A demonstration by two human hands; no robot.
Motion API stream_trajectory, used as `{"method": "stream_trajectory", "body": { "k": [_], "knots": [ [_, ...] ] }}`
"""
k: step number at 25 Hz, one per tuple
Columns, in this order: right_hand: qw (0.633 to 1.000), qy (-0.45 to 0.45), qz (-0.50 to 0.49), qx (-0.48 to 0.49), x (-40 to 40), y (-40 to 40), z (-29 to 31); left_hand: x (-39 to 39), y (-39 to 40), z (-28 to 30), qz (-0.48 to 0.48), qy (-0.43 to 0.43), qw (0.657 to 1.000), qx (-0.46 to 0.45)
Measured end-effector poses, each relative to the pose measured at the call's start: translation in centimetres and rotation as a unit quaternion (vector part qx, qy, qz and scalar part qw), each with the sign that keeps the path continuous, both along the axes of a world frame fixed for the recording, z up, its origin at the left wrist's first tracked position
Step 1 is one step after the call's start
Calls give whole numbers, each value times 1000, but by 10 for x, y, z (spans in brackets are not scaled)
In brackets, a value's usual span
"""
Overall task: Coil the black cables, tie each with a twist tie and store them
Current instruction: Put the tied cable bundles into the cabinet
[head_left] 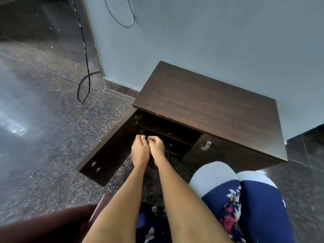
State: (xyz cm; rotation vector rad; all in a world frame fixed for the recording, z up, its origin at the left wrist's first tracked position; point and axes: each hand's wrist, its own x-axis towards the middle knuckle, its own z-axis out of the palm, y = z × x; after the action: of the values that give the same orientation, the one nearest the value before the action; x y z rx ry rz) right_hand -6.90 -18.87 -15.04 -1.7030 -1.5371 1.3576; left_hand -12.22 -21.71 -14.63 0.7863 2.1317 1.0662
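My left hand (140, 149) and my right hand (157, 146) are held close together in front of the open cabinet (201, 102), knuckles nearly touching. The fingers of both are curled, and they pinch a small pale twist tie (148, 139) between them. Against the dark cabinet interior I cannot make out any cable in my hands. One black cable (85, 81) hangs down the wall corner at the left and loops on the floor.
The cabinet's left door (108, 151) stands swung open over the speckled floor. Its right door (219, 153), with a metal handle, is shut. A thin grey cable loop (122, 20) hangs on the wall. My knees (228, 181) are at lower right, and a dark red seat edge (52, 223) is at lower left.
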Motion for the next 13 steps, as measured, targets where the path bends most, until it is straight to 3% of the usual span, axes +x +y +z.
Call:
{"method": "stream_trajectory", "body": {
  "k": [2,5,8,11,13],
  "knots": [
    [998,-22,27,59,0,-15,29,-7,-14,21,-44,161,986,26],
    [980,-70,82,166,2,-29,50,-20,-33,37,-51,358,932,30],
    [952,-150,139,227,-1,-35,61,-38,-42,45,-37,339,939,-50],
    [945,-160,158,237,-6,-37,65,-47,-43,48,-58,293,943,-147],
    [944,-159,165,237,-10,-35,62,-50,-40,53,-76,307,930,-189]
  ]
}}
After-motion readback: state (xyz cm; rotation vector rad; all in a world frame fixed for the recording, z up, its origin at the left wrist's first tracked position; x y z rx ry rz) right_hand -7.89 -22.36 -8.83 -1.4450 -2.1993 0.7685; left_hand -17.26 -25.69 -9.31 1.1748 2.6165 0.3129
